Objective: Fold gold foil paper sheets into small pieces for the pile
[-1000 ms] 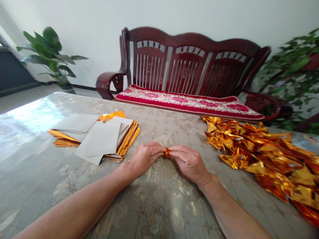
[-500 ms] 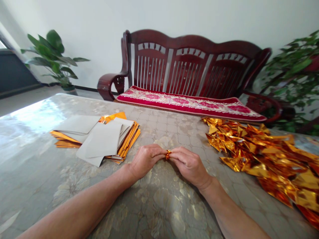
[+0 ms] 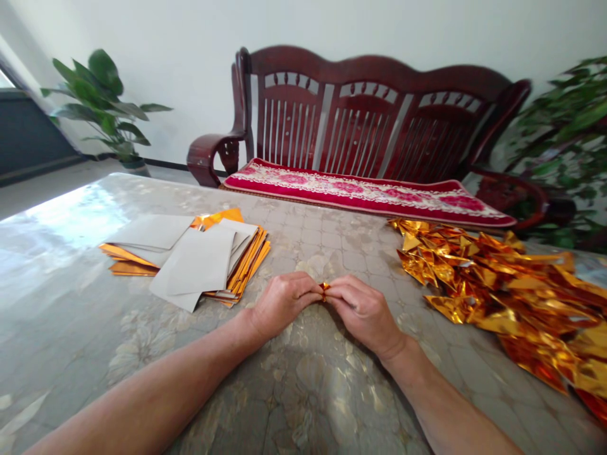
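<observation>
My left hand [image 3: 279,303] and my right hand [image 3: 363,313] meet fingertip to fingertip just above the table, both pinching one small piece of gold foil paper [image 3: 325,288]. Only a sliver of the foil shows between the fingers; the rest is hidden inside my hands. Both forearms rest low over the patterned tabletop [image 3: 308,392].
A stack of flat gold foil sheets, grey side up [image 3: 194,259], lies to the left. A heap of folded gold foil pieces [image 3: 502,291] covers the right side. Beyond the table stand a dark wooden bench with a red cushion [image 3: 365,189] and potted plants [image 3: 102,104].
My hands have stayed together on the foil, the fingers closing slightly tighter so that less foil shows. The view shifted a little.
</observation>
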Tool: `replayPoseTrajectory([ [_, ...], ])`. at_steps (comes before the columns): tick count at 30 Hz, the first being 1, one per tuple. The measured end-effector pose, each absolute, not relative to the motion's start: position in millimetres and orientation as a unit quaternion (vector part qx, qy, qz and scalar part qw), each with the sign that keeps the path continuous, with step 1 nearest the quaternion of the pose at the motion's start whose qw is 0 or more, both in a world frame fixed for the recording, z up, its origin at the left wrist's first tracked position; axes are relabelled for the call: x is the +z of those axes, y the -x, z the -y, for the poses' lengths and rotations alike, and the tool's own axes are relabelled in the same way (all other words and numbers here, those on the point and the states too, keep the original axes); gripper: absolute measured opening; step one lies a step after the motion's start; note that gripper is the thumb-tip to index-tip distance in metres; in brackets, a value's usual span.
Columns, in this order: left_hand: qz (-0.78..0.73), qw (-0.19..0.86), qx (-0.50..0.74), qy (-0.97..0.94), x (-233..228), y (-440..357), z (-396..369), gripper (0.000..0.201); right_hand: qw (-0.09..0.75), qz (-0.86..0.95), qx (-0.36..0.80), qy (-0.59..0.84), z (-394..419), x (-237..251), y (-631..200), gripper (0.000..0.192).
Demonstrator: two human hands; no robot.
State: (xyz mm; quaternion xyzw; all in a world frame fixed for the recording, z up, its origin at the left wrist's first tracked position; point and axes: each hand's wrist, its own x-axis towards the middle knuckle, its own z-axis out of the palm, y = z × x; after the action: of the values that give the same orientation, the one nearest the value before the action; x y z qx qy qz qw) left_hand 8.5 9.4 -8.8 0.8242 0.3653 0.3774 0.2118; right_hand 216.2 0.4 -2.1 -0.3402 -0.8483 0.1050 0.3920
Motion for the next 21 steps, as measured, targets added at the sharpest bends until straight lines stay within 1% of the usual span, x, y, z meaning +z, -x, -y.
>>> replayPoseTrajectory([
  [10,-0.376,0.192,0.387,-0.820,-4.7,-13.2,-6.5,0.012,0.431,0.822,0.109,0.356,3.9,-2.8,-209.5,0.013],
  [21,-0.354,0.172,0.422,-0.817,-7.5,-11.0,-10.4,0.011,0.451,0.801,0.109,0.377,0.1,-2.1,-210.1,0.015],
])
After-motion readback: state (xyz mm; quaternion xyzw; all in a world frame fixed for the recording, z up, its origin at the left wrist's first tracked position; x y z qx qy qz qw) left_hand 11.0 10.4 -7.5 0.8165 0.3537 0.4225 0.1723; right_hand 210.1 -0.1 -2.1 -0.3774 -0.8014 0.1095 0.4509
